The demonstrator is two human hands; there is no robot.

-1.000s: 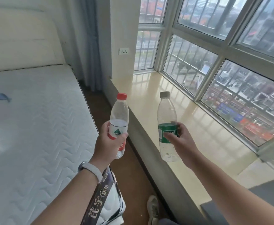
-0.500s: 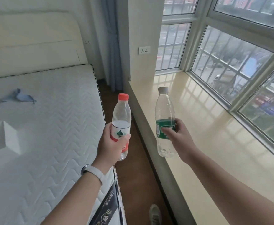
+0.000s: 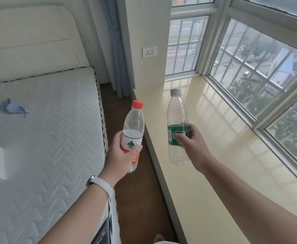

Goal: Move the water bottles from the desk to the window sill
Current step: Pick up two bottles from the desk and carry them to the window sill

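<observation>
Both outstretched arms have edged toward the window sill point(image 3: 205, 173): left hand point(image 3: 121, 155) grips the red-capped bottle point(image 3: 133, 127) at centre frame, right hand point(image 3: 191, 145) the green-labelled bottle point(image 3: 176, 111) above the sill.

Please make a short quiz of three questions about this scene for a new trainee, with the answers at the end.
1. True or false: both bottles already stand on the window sill.
2. Which hand holds the bottle with the red cap? A) left hand B) right hand C) neither
3. Fill in: the bottle with the green label in the right hand has a ____ cap.

Key:
1. False. Both are held in the air; the green-label one is above the sill near its edge, the red-cap one over the floor between sill and mattress.
2. A, the left hand.
3. Grey.
</observation>
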